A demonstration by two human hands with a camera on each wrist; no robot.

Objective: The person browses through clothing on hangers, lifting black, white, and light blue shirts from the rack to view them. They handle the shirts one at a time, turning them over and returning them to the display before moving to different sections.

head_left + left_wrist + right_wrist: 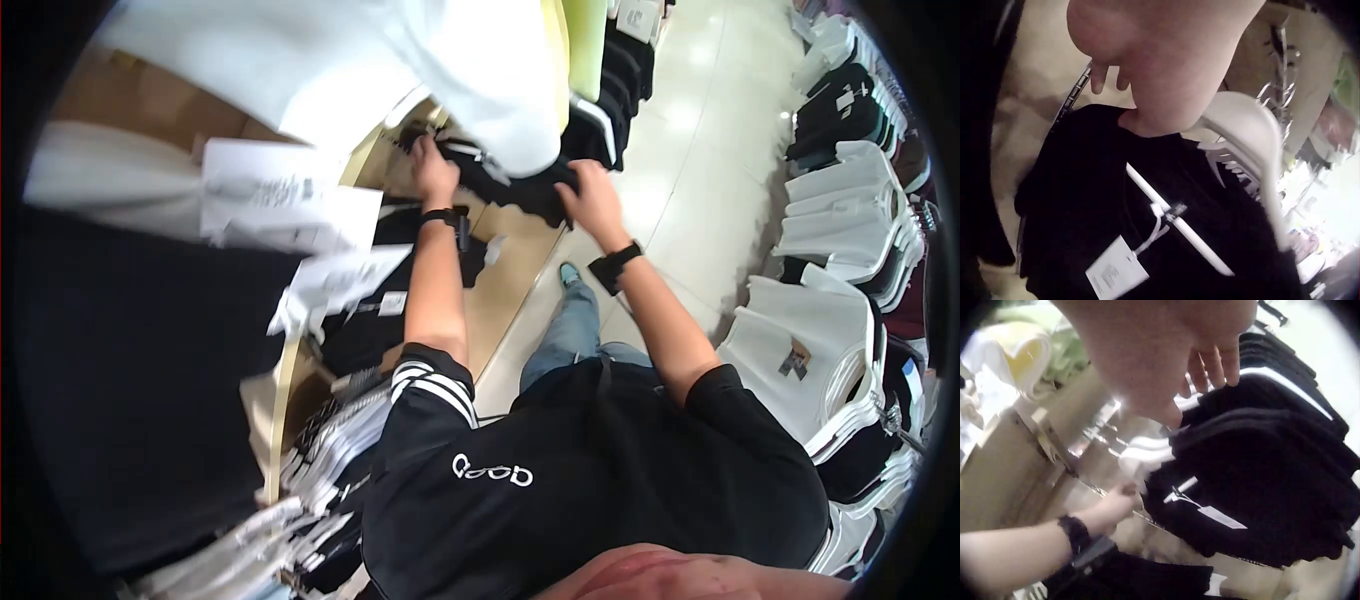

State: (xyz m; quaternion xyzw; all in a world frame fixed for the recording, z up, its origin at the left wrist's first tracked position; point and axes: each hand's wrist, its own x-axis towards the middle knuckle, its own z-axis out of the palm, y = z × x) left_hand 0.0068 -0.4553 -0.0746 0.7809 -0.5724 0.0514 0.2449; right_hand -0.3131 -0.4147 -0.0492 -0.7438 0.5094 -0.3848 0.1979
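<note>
A row of black shirts on white hangers hangs low in front of me. The foremost black shirt (1260, 475) carries a white price tag (1116, 269) on a looped string at its neckline. My left hand (435, 175) grips the shirt's upper edge at one end, its thumb on the near face and its fingertips on the far side. Toward the other end, my right hand (595, 205) holds the black shirts from above, thumb in front, fingers behind. White hanger (1241, 125) parts show beside the left hand. White cloth overhead hides part of the row in the head view.
A wooden shelf (505, 290) runs below, with folded black clothes (360, 330) on it. White sign cards (290, 195) stick out at the left. Across the tiled aisle (690, 190) hang white shirts (800, 345) on another rack.
</note>
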